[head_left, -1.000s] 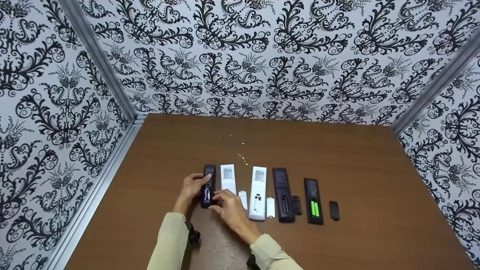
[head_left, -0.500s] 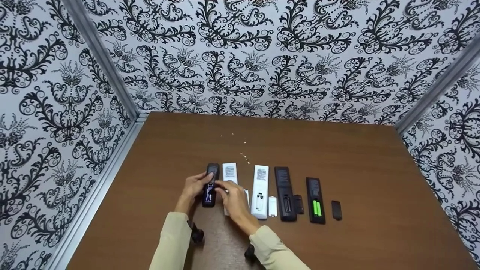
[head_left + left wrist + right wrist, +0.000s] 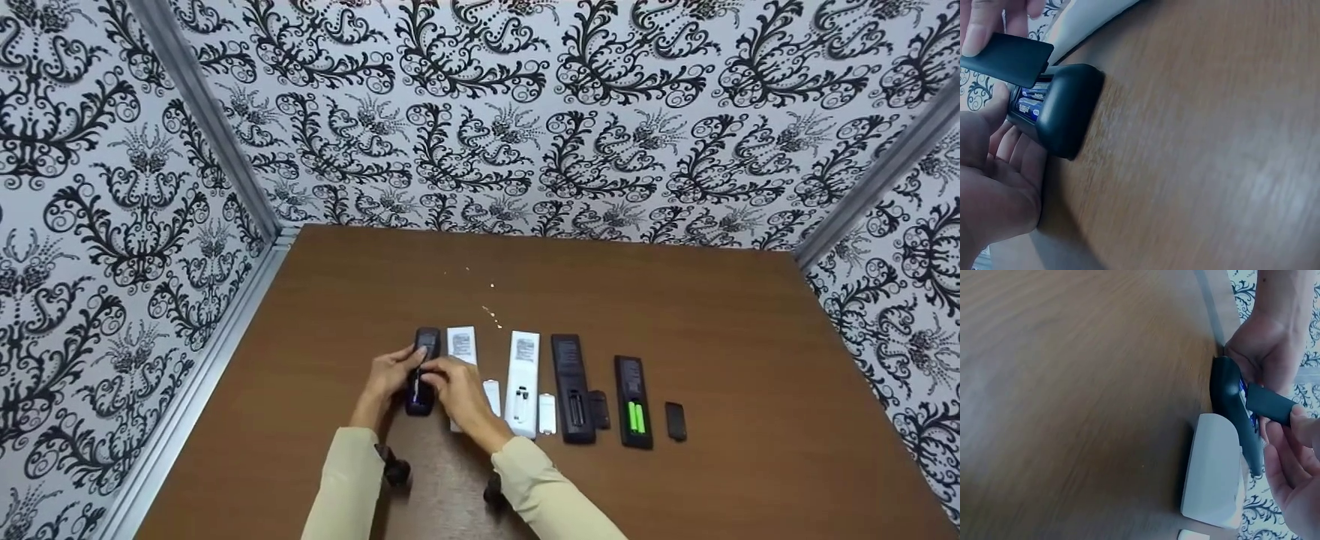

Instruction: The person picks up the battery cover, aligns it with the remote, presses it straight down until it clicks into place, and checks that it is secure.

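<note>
My left hand (image 3: 390,373) grips a black remote control (image 3: 420,406) that lies back side up at the left end of a row of remotes. Blue batteries (image 3: 1030,107) sit in its uncovered compartment, seen in the left wrist view. Between thumb and fingers, my right hand (image 3: 459,390) pinches a black battery cover (image 3: 1269,405). The cover is tilted just above the compartment, its lower end close to the remote's rounded end. In the head view my right fingers hide most of the cover, and my right hand and forearm overlap the white remote control (image 3: 461,341) beside it.
Rightward stand a second white remote (image 3: 524,352), a black one (image 3: 568,360) and a smaller black one (image 3: 628,375) with green batteries (image 3: 637,418). Loose covers lie alongside, such as a white one (image 3: 547,414) and a black one (image 3: 676,421). Patterned walls (image 3: 480,112) enclose the table.
My right hand has moved from the remote's lower right side up and over its battery compartment. My left hand keeps its grip on the remote. The head view has shifted slightly.
</note>
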`<state>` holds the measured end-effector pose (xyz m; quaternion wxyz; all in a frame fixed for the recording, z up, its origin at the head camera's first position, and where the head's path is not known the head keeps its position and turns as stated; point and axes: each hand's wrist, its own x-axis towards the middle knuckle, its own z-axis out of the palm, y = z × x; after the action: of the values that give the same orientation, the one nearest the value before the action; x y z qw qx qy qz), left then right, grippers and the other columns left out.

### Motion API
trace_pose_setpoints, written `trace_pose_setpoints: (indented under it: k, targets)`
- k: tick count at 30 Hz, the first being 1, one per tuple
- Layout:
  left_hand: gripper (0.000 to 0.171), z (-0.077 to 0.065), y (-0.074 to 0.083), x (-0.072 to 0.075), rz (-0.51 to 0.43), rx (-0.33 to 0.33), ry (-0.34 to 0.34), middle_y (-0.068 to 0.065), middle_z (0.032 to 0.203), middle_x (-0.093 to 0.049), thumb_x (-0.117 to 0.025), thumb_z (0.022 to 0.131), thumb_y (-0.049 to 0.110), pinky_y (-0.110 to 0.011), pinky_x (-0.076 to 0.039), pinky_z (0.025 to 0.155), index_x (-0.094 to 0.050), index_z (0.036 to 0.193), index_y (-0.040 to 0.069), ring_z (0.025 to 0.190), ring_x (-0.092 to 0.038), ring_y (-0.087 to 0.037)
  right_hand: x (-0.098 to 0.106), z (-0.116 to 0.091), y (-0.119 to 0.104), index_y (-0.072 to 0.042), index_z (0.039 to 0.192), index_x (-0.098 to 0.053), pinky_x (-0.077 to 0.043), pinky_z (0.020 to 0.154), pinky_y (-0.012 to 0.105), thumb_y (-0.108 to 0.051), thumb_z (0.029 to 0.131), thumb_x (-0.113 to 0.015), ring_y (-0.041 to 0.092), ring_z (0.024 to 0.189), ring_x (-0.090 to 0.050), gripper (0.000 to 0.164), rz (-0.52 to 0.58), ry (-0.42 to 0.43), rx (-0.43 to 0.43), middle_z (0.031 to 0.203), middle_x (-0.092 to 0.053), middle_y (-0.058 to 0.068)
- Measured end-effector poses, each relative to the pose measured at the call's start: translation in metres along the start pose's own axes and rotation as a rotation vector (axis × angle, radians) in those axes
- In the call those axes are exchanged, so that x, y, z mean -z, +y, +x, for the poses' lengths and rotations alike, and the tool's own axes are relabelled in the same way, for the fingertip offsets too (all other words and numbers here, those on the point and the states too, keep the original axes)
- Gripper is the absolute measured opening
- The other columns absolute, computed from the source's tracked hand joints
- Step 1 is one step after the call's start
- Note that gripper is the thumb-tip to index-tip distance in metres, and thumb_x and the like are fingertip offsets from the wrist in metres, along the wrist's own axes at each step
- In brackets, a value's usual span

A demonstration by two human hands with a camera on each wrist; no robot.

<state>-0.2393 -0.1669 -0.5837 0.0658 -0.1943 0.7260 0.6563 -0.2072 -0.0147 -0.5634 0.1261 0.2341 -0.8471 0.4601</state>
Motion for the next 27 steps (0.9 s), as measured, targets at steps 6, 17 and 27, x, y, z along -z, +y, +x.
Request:
trace_pose_setpoints:
  k: [6, 17, 27]
  targets:
    - [0.050, 0.001, 0.001, 0.002, 0.015, 0.014, -0.021, -0.027, 0.131, -0.062, -0.068, 0.096, 0.030, -0.026, -0.058, 0.076, -0.058, 0.138, 0.005, 0.087, -0.069, -0.014, -0.001, 0.005, 0.001, -0.005, 0.101, -0.078, -0.057, 0.078, 0.029, -0.014, 0.090, -0.072, 0.021, 0.086, -0.071, 0.015, -0.051, -0.019, -0.012, 0.093, -0.076, 0.008]
    - [0.051, 0.000, 0.000, 0.000, 0.075, 0.011, -0.025, -0.025, 0.136, -0.060, -0.067, 0.096, 0.034, -0.028, -0.056, 0.083, -0.058, 0.138, 0.007, 0.097, -0.067, -0.016, -0.005, 0.008, 0.003, -0.005, 0.102, -0.079, -0.056, 0.076, 0.026, -0.013, 0.090, -0.072, 0.020, 0.085, -0.069, 0.016, -0.062, -0.057, -0.042, 0.091, -0.073, 0.009]
    - [0.050, 0.001, -0.003, 0.002, 0.028, -0.018, -0.018, -0.027, 0.137, -0.058, -0.067, 0.097, 0.029, -0.023, -0.055, 0.077, -0.058, 0.137, -0.001, 0.094, -0.067, -0.015, -0.010, 0.004, 0.004, -0.005, 0.101, -0.079, -0.054, 0.072, 0.025, -0.011, 0.088, -0.074, 0.018, 0.081, -0.068, 0.015, -0.050, -0.030, -0.038, 0.089, -0.072, 0.009]
